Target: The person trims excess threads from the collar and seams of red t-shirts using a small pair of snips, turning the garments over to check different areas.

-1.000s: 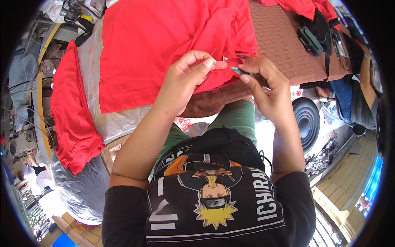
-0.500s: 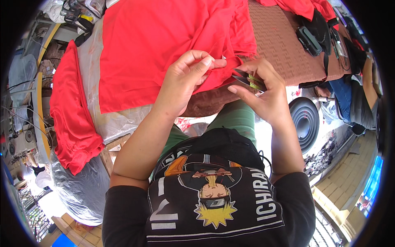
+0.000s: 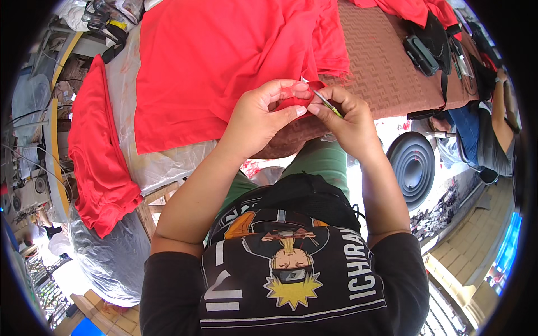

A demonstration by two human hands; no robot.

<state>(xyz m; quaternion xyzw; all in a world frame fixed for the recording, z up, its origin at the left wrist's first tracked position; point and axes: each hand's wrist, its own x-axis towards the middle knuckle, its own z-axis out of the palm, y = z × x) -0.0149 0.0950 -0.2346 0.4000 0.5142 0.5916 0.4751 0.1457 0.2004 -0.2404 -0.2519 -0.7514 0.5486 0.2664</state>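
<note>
A bulging plastic bag sits at the near left, its contents too unclear to tell, with a second red cloth resting against its top. Both forearms reach to the far side and angle inward; the left hand curls, thumb and fingers holding a fold of the red cloth spread on the counter. Beside it, the right hand closes around snips, their long axis slanting from near right to far left, tip at the fold.

Red cloth, snips in right hand
</note>
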